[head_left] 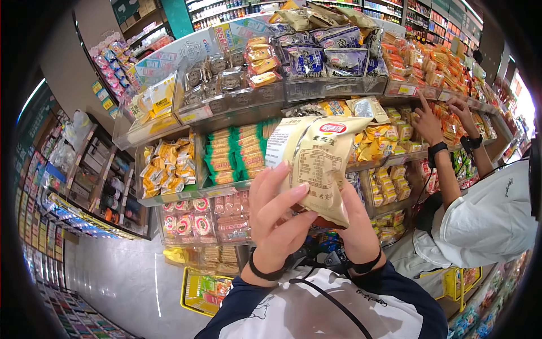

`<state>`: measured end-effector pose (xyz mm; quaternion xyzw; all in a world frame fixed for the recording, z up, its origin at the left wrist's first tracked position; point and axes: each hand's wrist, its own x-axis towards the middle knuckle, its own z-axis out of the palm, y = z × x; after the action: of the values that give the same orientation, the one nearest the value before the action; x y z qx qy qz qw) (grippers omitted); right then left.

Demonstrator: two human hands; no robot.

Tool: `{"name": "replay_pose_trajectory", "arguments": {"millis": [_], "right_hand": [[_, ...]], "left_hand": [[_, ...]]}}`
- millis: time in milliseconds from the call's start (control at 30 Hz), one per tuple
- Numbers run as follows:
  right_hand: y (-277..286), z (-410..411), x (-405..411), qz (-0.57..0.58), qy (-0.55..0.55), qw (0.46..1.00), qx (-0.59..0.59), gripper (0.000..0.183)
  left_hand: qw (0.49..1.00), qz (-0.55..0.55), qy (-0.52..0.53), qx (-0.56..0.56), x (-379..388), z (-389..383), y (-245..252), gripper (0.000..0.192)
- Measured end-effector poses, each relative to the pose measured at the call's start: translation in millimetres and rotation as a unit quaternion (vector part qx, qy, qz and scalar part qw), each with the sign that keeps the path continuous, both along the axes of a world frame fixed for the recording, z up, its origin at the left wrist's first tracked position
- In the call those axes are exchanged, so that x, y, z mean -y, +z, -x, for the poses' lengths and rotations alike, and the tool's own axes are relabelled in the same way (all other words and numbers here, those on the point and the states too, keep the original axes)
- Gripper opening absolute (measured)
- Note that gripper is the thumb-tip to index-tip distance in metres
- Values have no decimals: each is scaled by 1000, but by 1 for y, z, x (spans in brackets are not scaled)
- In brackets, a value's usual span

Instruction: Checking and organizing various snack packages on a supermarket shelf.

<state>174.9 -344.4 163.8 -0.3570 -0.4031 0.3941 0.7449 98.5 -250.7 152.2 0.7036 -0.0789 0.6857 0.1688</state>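
Note:
Tilted in front of my chest is a cream-coloured plastic snack bag [322,161], its printed panel facing me. My left hand [277,212] grips its lower left side, fingers spread across the front. On the lower right edge, my right hand [358,216] holds the same bag, with most of its fingers hidden behind it. Just beyond the bag's left side, an acrylic bin holds biscuits in green-edged packs [235,152]. Yellow snack packets [372,142] lie in a bin past its right side.
A tiered snack display [237,99] curves before me. To my right, a person in a light shirt [487,212] reaches toward the bins with both hands. A yellow shopping basket [184,292] is at my lower left, another yellow basket [461,288] at right. Grey floor [114,271] shows left.

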Motion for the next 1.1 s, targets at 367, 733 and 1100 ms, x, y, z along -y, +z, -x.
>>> {"name": "replay_pose_trajectory", "arguments": {"millis": [367, 733, 1100], "right_hand": [[-1, -6, -3, -30, -202, 958, 203, 31], [4, -1, 6, -52, -178, 976, 118, 43], [10, -14, 6, -56, -60, 996, -36, 45]], "left_hand": [[993, -40, 110, 0, -5, 33, 5, 25], [967, -134, 199, -82, 6, 38, 16, 19], [959, -123, 245, 68, 1, 8, 3, 17]]}}
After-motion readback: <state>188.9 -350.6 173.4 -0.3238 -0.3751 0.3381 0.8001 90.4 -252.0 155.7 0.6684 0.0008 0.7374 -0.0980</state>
